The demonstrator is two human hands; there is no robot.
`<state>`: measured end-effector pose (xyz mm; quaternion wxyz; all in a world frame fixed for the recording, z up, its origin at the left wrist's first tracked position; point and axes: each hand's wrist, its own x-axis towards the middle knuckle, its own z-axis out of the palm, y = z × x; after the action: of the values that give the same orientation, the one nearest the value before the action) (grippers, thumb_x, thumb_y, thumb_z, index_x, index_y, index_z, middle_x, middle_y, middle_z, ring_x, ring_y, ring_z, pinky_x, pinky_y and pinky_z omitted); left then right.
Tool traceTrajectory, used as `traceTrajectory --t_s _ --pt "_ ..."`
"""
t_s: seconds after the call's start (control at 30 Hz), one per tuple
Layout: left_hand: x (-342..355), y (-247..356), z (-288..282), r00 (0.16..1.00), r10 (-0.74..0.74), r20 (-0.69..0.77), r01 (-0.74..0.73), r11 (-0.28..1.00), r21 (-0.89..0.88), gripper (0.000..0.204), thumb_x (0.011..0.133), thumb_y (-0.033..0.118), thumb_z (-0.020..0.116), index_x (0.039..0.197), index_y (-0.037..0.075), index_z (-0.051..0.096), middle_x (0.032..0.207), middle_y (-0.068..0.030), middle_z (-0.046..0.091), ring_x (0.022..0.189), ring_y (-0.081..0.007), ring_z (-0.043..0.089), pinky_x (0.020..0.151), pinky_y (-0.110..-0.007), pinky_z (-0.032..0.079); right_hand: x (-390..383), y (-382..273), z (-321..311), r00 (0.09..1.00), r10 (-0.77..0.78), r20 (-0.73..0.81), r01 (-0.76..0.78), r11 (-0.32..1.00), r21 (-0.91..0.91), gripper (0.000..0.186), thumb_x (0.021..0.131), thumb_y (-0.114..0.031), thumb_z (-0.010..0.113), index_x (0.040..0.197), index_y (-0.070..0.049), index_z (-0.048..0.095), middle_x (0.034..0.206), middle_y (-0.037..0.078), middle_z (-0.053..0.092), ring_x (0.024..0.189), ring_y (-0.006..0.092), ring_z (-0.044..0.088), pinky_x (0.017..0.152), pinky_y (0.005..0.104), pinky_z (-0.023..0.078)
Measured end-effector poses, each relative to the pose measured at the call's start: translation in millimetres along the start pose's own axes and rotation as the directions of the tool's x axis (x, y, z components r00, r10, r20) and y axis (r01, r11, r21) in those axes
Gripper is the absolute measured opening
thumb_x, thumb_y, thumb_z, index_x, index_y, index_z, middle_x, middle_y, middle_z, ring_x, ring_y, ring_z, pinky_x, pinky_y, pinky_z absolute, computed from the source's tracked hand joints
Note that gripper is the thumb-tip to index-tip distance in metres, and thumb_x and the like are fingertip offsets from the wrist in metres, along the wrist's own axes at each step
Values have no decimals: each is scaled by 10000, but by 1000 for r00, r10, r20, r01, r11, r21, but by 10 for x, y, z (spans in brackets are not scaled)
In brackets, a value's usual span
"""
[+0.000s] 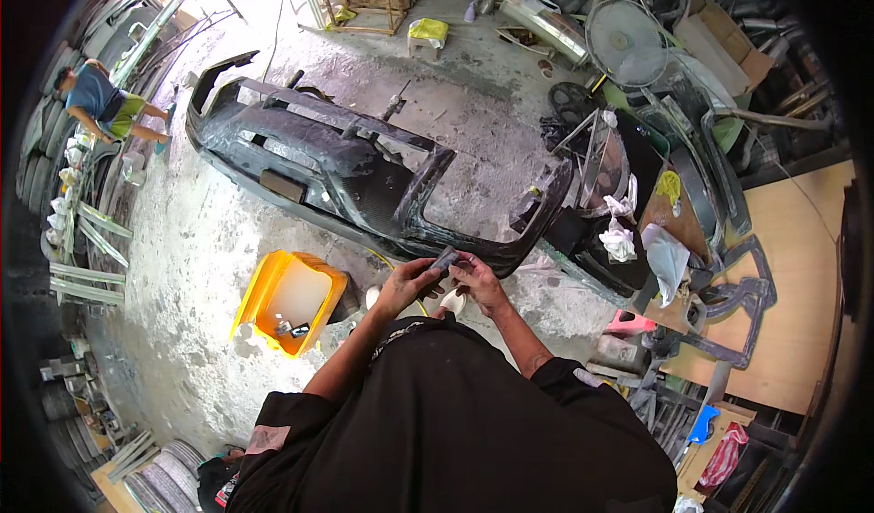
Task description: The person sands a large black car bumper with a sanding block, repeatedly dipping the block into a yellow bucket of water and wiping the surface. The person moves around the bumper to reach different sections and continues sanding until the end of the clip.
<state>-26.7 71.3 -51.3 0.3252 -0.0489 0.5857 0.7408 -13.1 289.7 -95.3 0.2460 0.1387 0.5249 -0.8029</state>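
Note:
A small grey flat piece (445,258), perhaps folded sandpaper, is held up in front of my body. My left hand (410,284) is closed round its near left side. My right hand (480,283) pinches the same piece at its right end, so both hands meet on it. Just beyond them lies a large car bumper (364,181), black with scuffed grey patches, stretched across the floor from the far left to the right. My fingers partly cover the grey piece, and its underside is hidden.
A yellow bin (332,285) with a pale inside and small items stands left of me. A person in a blue shirt (96,94) is at the far left. At right are a round fan grille (626,44), white crumpled plastic (617,240) and a wooden board (801,276).

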Motion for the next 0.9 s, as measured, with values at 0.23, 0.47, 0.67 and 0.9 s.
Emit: traceTrajectory --t_s 0.23,0.47,0.67,0.9 --pt "-432 86 -498 994 70 -80 -57 986 155 425 1005 278 673 1337 17 634 1022 -8 711 812 -83 634 702 -234 490 183 136 609 993 -33 -117 6 974 -225 421 886 -283 842 1145 -65 591 939 4 641 793 87 625 649 256 525" --pt "-1033 -509 -1582 961 39 -275 -49 998 -30 459 1002 414 657 1248 28 680 892 -10 654 752 -93 574 647 -277 438 445 593 1596 987 -162 -21 117 795 -595 338 829 -246 884 918 -60 617 784 -7 611 635 72 565 557 264 490" --pt "-1421 -1743 -2957 849 -27 -527 -34 994 -106 415 970 283 678 1235 -36 667 951 -99 755 766 -149 699 682 -296 568 423 693 2266 996 -88 -21 52 746 -664 282 884 -234 835 963 -82 611 793 -32 592 669 71 549 607 251 471" --pt "-1654 -3542 -4533 533 57 -844 299 921 251 509 890 410 709 1151 -27 728 1033 -256 749 932 -417 738 846 -486 577 252 982 2432 982 -85 -171 -46 764 -643 283 885 -153 828 946 -103 556 760 -20 559 627 74 534 584 254 463"
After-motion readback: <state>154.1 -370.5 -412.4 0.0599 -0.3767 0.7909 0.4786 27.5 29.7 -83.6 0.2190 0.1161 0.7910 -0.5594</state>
